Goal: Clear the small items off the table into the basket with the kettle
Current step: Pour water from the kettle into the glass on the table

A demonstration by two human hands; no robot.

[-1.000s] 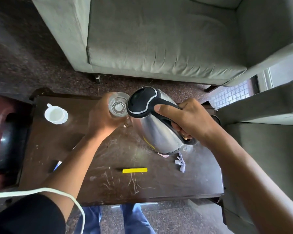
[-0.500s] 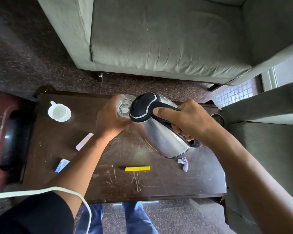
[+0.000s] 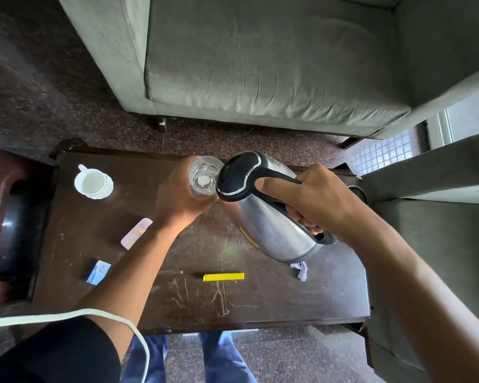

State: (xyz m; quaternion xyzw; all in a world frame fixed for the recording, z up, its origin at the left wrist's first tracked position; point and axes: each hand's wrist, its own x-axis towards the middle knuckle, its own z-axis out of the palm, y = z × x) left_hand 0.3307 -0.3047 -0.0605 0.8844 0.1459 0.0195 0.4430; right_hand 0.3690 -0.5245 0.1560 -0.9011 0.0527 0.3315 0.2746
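Note:
My right hand [image 3: 313, 201] grips the black handle of a steel kettle [image 3: 271, 228], tilted with its lid end against a clear glass [image 3: 203, 176]. My left hand [image 3: 177, 197] holds that glass above the dark wooden table [image 3: 288, 297]. On the table lie a white cup [image 3: 92, 183], a pale pink strip [image 3: 136, 234], a small blue-and-white box [image 3: 98, 272], a yellow flat bar [image 3: 223, 276] and a crumpled white scrap [image 3: 300, 269]. No basket is in view.
A grey sofa [image 3: 260, 59] stands beyond the table, another grey seat [image 3: 437, 217] at the right. A dark red object with a black handle [image 3: 9, 225] sits left of the table. A white cord [image 3: 67, 317] crosses my left sleeve.
Kettle and glass stay together in both hands; the kettle has tipped slightly further. The view has shifted, so the pink strip and blue box now show beside my left arm.

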